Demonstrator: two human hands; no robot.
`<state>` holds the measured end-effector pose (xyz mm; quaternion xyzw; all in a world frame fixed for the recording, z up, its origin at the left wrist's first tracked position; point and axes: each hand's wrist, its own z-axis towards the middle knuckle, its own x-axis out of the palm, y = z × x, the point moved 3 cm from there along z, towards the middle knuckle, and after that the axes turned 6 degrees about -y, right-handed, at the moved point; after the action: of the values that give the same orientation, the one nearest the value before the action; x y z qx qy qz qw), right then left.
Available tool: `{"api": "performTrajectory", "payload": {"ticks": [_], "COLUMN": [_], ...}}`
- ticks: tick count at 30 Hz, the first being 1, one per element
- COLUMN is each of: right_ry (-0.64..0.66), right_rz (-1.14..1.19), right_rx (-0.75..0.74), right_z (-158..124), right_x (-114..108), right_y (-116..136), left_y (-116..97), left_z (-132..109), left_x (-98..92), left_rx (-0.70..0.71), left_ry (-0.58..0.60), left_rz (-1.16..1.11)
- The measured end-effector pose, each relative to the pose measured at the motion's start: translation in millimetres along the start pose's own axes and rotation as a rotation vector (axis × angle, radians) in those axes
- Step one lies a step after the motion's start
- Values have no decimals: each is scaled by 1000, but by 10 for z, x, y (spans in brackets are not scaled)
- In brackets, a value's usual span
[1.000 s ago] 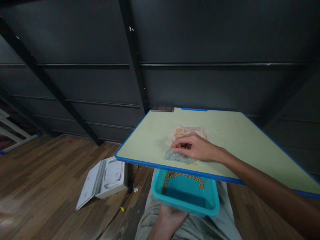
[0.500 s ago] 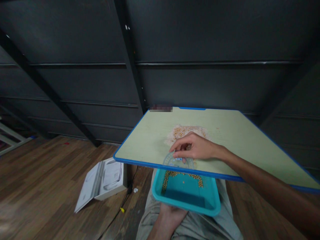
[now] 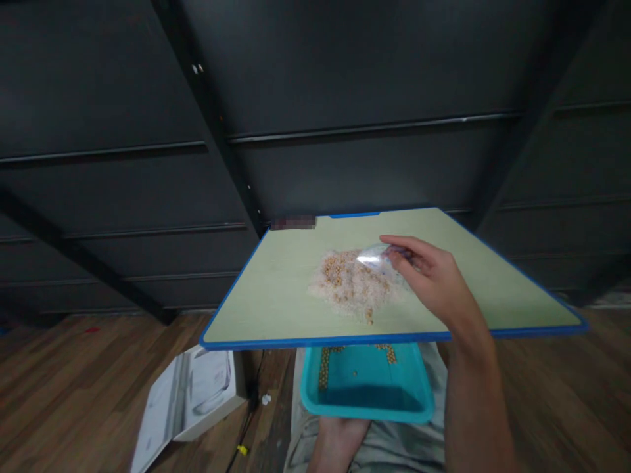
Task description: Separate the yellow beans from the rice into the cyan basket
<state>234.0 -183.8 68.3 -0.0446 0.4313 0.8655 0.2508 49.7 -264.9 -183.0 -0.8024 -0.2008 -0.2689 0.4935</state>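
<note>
My right hand (image 3: 436, 279) is closed in a pinch on a clear plastic protractor (image 3: 373, 259), which is tilted above the pile on the board. Under it lies a heap of white rice-like grains (image 3: 351, 295) mixed with round yellowish beans (image 3: 335, 268). Below the board's near edge, a teal tray (image 3: 367, 412) rests over my lap with beans along its left side and far end. My left hand (image 3: 341, 430) holds this tray from beneath, its fingers hidden by the tray.
The pale green board (image 3: 266, 289) has a blue rim and reaches toward a dark panelled wall (image 3: 369, 66). On the wooden floor to the left stand an open white box (image 3: 210, 387) and a black cable (image 3: 249, 414) with a yellow tag.
My right hand has moved with the protractor from the board's near edge, above the tray, up and right to the far side of the pile. The view has shifted somewhat.
</note>
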Motion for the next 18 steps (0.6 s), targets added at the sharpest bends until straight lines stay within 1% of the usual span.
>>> {"api": "performTrajectory", "payload": {"ticks": [2, 3, 4, 5, 6, 7, 9, 10, 13, 15, 16, 18], "right_ry": [-43, -36, -21, 4, 29, 54, 96, 111, 117, 106, 100, 102], "right_rz": [59, 80, 90, 85, 70, 51, 15, 4, -14, -19, -20, -21], "right_rx": [60, 72, 81, 84, 78, 66, 32, 14, -25, -26, -18, -3], "right_z": [-138, -188, -226, -253, -271, -283, -296, -301, -308, -311, -313, -316], "right_x": [-2, 15, 39, 66, 92, 117, 162, 182, 230, 252, 261, 278], "right_y": [-124, -173, -213, -239, -250, -248, -217, -196, -142, -129, -130, -134], "left_y": [33, 62, 91, 111, 143, 189, 278, 294, 251, 198, 167, 119], "left_z": [-71, -108, -142, -171, -187, -186, -162, -152, -144, -161, -173, -193], "left_x": [-114, -187, -267, -348, -416, -463, -491, -499, -491, -437, -399, -322], "left_rx": [59, 92, 141, 216, 248, 217, 76, 45, 76, 106, 131, 128], "left_ry": [-66, -116, -182, -261, -297, -263, -69, -27, -82, -111, -113, -117], "left_rz": [91, 157, 325, 405, 414, 373, 277, 265, 386, 467, 465, 500]}}
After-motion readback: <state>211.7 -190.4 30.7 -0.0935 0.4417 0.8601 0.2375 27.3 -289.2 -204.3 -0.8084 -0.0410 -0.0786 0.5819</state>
